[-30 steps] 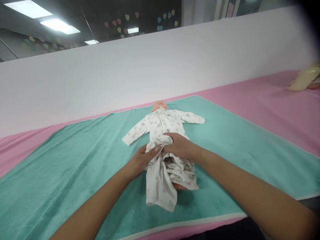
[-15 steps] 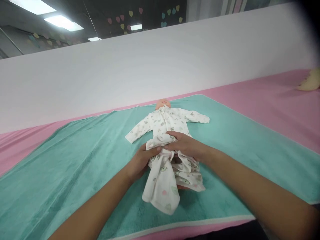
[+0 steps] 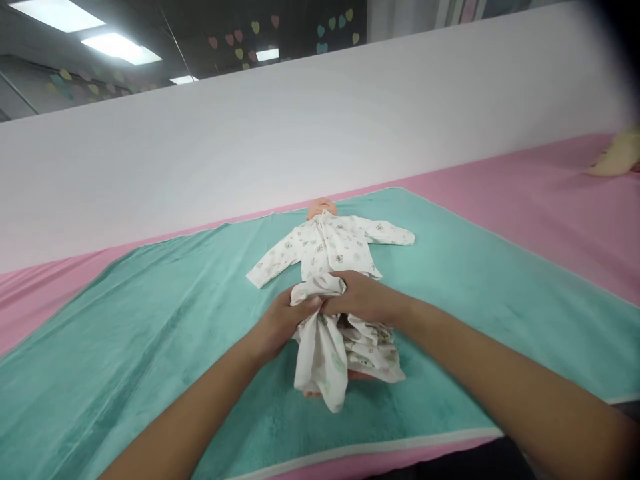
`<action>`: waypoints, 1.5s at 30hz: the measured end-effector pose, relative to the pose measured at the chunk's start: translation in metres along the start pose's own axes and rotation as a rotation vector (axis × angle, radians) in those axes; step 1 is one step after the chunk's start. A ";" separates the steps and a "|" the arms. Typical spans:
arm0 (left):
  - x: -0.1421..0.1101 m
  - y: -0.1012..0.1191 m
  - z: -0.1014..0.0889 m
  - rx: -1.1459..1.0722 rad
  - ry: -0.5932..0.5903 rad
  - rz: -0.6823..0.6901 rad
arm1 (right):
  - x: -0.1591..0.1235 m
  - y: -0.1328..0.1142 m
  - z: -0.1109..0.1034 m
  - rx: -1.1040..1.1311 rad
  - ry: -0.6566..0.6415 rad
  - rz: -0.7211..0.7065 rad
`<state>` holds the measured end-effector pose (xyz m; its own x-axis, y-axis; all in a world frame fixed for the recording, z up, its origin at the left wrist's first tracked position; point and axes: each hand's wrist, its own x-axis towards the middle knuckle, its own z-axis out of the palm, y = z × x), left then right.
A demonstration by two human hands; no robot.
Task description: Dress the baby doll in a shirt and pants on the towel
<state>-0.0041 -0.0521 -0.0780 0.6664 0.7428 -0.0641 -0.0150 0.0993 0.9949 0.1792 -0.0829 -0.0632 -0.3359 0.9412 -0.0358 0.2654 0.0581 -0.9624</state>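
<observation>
A baby doll (image 3: 323,208) lies on its back, head away from me, in a white printed long-sleeved top (image 3: 325,247) with its arms spread. White printed baby pants (image 3: 325,357) are bunched over its lower body. My left hand (image 3: 280,325) is closed on the left edge of the bunched cloth, thumb on top. Gathering the same fabric from the other side is my right hand (image 3: 367,298), its fingers partly hidden in the folds. One pant leg hangs loose toward me, and the other lies crumpled at the right. A little of the doll's skin shows below the cloth.
A teal blanket (image 3: 175,340) lies under the doll, over a pink cover (image 3: 540,193). Behind stands a low white wall (image 3: 300,140) with dark glass and heart stickers above it. A pale yellowish object (image 3: 616,157) sits at the far right edge.
My right hand has moved slightly left and pushed deeper into the cloth beside my left thumb. The loose pant leg has drawn up and narrowed. The top's lower hem shows more.
</observation>
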 end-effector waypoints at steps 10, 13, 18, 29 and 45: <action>-0.001 -0.003 -0.007 -0.041 -0.066 -0.047 | -0.001 -0.001 -0.006 0.350 -0.130 0.012; 0.000 -0.005 -0.004 -0.093 0.008 -0.052 | -0.002 -0.001 -0.009 0.409 -0.225 0.007; -0.001 -0.004 0.000 -0.086 0.092 -0.009 | -0.004 -0.005 -0.012 0.211 -0.295 0.028; -0.004 0.008 0.009 -0.125 0.053 0.038 | 0.002 0.010 -0.012 0.261 -0.269 0.057; -0.005 0.006 -0.002 0.367 -0.102 0.036 | 0.008 0.016 -0.007 0.616 -0.154 0.016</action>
<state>-0.0090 -0.0536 -0.0718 0.7413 0.6701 -0.0387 0.2159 -0.1834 0.9590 0.1873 -0.0724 -0.0773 -0.4742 0.8792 -0.0459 -0.2818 -0.2010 -0.9382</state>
